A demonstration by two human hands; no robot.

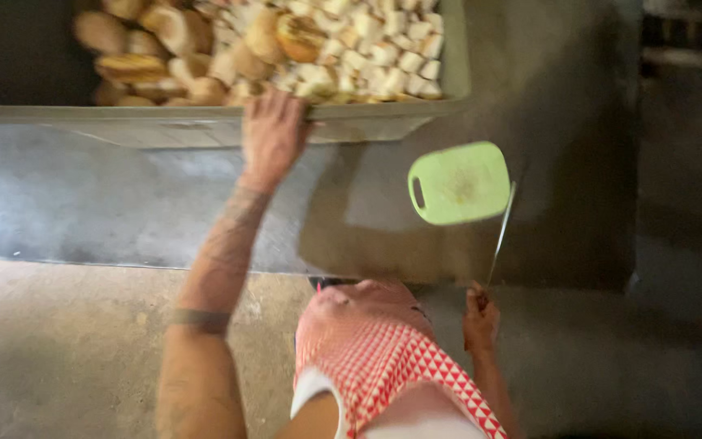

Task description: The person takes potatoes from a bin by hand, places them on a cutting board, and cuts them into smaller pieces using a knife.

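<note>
While our left hand clamps its fingers over the near rim of the grey crate of bread rolls, our right hand grips a knife beside the pale green cutting board.

Dim, warm-toned frame with heavy motion blur throughout; nothing is crisp. Brightest patch is the floor on the left, grey and washed out. The right side falls into deep shadow, detail lost toward the edge. A dark shadow block lies on the floor under the tub and around the green cutting board. Bread pieces smear together. No hard glare.
</note>
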